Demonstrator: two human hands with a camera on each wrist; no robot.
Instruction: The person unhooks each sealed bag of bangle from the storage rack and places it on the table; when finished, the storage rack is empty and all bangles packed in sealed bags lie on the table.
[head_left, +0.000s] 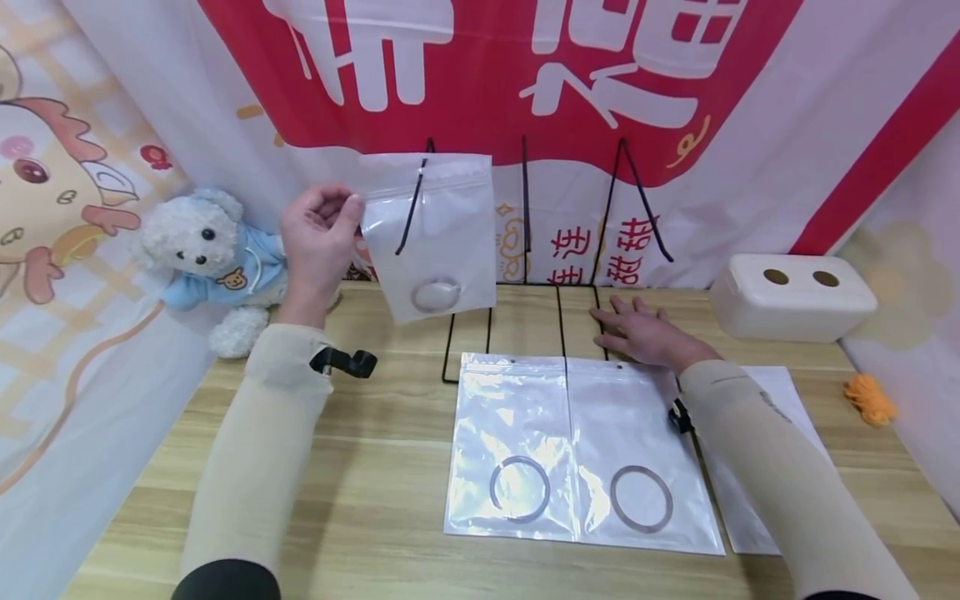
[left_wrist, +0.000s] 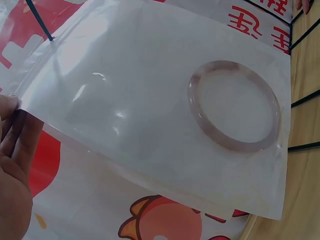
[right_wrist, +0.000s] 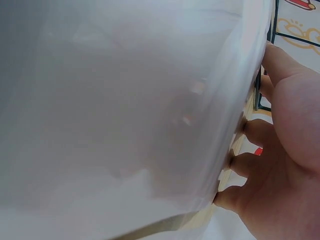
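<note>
My left hand [head_left: 321, 237] pinches the upper left edge of a clear zip bag [head_left: 390, 200], raised above the table. Low inside the bag lies a pale bangle [left_wrist: 202, 117]. One slanted prong [head_left: 411, 212] of a black wire rack [head_left: 526, 208] runs through the bag's top and down across its front. My right hand [head_left: 645, 332] rests fingers spread at the rack's base, gripping nothing. Just below it lie two zip bags side by side, a left one [head_left: 476, 442] and a right one [head_left: 600, 425], each with a bangle in it.
Another bag [head_left: 757, 508] lies partly under my right forearm. A white box with two round holes [head_left: 795, 312] stands at the back right, near an orange bundle [head_left: 870, 398]. A plush toy dog [head_left: 206, 242] sits at the left. A printed cloth hangs behind the rack.
</note>
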